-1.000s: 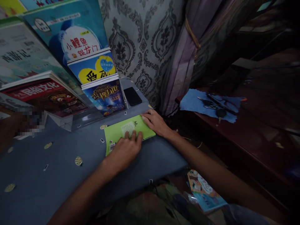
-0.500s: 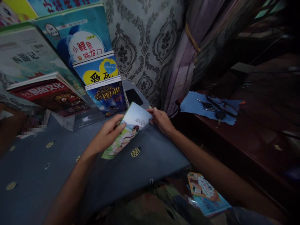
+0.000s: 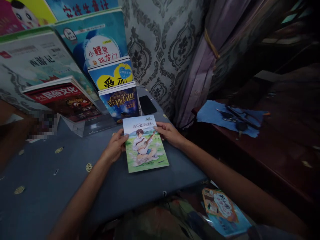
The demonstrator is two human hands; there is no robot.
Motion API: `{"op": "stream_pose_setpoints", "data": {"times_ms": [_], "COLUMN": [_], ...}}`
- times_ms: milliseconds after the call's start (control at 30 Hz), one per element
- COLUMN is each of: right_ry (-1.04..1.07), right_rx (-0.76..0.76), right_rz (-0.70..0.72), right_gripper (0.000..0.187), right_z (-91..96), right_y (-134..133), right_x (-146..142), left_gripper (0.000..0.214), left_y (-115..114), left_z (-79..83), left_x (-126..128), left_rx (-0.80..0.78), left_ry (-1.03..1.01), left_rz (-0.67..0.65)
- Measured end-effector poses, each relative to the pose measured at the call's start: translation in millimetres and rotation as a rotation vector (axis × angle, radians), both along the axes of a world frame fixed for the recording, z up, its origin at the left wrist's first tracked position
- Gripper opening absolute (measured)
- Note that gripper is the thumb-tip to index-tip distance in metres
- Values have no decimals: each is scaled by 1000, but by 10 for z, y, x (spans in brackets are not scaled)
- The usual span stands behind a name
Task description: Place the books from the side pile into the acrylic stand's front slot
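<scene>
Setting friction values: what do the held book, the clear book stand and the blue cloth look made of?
Held book: likely paper, smooth printed card-like cover; crisp corners, flat artwork. Clear book stand: probably plastic, glossy; see-through, with bright highlights. Blue cloth: seemingly fabric, matte; uneven edge, no shine. Fibre unclear.

On my feed I read 遇见更棒的自己 on the held book [image 3: 146,146], 小鲤鱼跳龙门 on the teal book [image 3: 100,43], 西游记 on the pale book [image 3: 40,56], 民俗文化 on the red book [image 3: 67,100].
</scene>
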State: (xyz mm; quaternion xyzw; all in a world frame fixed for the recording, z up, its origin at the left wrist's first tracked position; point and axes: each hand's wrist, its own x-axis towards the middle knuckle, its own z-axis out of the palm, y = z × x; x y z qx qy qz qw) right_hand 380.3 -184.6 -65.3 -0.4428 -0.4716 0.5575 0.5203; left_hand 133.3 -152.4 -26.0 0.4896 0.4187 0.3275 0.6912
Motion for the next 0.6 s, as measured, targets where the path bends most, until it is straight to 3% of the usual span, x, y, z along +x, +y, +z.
{"op": "stream_pose_setpoints", "data": {"times_ms": [133, 333, 400, 500, 600], "right_ry": [-119, -320, -390, -492, -783], "right_rx": [-20, 51, 71, 77, 115], "right_rz": [30, -11, -34, -51, -133], "right_gripper": [42, 38, 39, 40, 38], "right_z": [-39, -106, -125, -119, -59], "right_y": [65, 153, 155, 137, 100], "right_x": [-56, -94, -86, -66, -41], "left_gripper": [50, 40, 30, 19, 25], "left_y": [79, 238, 268, 286, 268], "left_z": [-124, -211, -233, -257, -283], "left_x": [-207, -372, -376, -344, -289], "left_rx": [-28, 152, 278, 609, 949], "left_ry": [126, 250, 316, 525, 748], "left_rz": [-111, 14, 36, 36, -14]}}
